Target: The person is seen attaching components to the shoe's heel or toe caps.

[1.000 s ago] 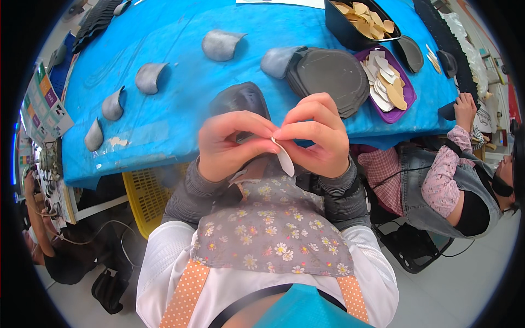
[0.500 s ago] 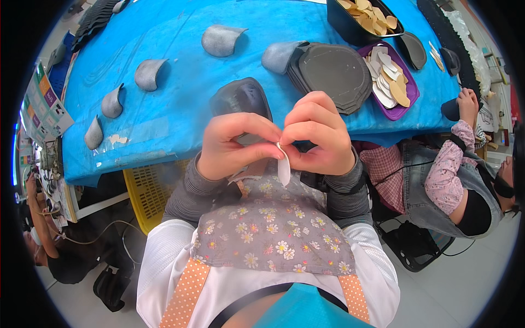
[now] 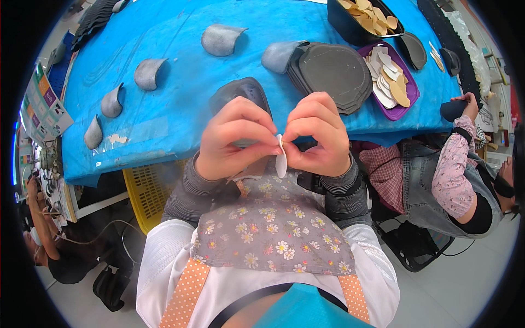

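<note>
My left hand and my right hand meet in front of my apron, each closed in a pinch. Between their thumbs and fingertips is a small, thin white pad, seen nearly edge-on with its rounded end hanging down. Fingertips hide its upper part. Just beyond my left hand, a dark, glossy curved piece rests at the table edge, partly covered by the hand. Past my right hand lies a stack of dark grey flat pads with a curved grey piece against its left side.
Several curved grey pieces stand across the blue-covered table. White and tan pads fill a purple tray; tan ones fill a black bin. A yellow basket is below left. At right, a co-worker's hand holds a dark piece.
My left hand has shifted slightly, its fingers now bunched higher. The white pad has turned more upright between my fingertips. The co-worker's hand at right has changed its hold.
</note>
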A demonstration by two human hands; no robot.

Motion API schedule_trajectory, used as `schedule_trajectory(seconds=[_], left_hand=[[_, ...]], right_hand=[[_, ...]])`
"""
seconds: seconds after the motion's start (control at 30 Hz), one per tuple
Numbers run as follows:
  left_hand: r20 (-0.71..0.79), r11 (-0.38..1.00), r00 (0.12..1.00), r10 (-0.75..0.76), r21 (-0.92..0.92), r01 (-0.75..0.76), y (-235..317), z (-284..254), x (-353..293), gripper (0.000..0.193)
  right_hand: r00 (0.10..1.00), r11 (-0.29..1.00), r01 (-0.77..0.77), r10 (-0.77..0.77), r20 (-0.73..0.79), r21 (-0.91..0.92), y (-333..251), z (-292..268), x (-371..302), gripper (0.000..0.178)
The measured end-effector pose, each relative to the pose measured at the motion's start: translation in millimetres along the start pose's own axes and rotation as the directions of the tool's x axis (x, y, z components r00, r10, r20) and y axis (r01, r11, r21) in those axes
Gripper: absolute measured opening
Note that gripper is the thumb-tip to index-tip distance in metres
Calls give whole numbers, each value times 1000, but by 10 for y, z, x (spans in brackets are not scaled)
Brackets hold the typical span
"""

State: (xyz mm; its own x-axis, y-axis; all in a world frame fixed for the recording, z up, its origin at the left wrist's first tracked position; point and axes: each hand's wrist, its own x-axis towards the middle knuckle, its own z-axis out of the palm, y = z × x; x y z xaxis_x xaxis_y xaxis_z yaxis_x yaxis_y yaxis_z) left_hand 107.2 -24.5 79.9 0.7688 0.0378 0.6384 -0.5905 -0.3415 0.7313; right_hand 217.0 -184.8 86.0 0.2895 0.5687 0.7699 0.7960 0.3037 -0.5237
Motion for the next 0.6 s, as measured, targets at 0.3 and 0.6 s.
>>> schedule_trajectory(seconds=[0.3, 0.6], left_hand=[[37, 999, 999, 15, 32, -16, 13, -63, 1, 20], [-40, 987, 995, 93, 137, -86, 24, -113, -109, 19]], right_hand=[[1000, 1000, -7, 7, 30, 4, -13, 20, -19, 25], [993, 998, -44, 39, -111, -45, 48, -93, -23, 25]])
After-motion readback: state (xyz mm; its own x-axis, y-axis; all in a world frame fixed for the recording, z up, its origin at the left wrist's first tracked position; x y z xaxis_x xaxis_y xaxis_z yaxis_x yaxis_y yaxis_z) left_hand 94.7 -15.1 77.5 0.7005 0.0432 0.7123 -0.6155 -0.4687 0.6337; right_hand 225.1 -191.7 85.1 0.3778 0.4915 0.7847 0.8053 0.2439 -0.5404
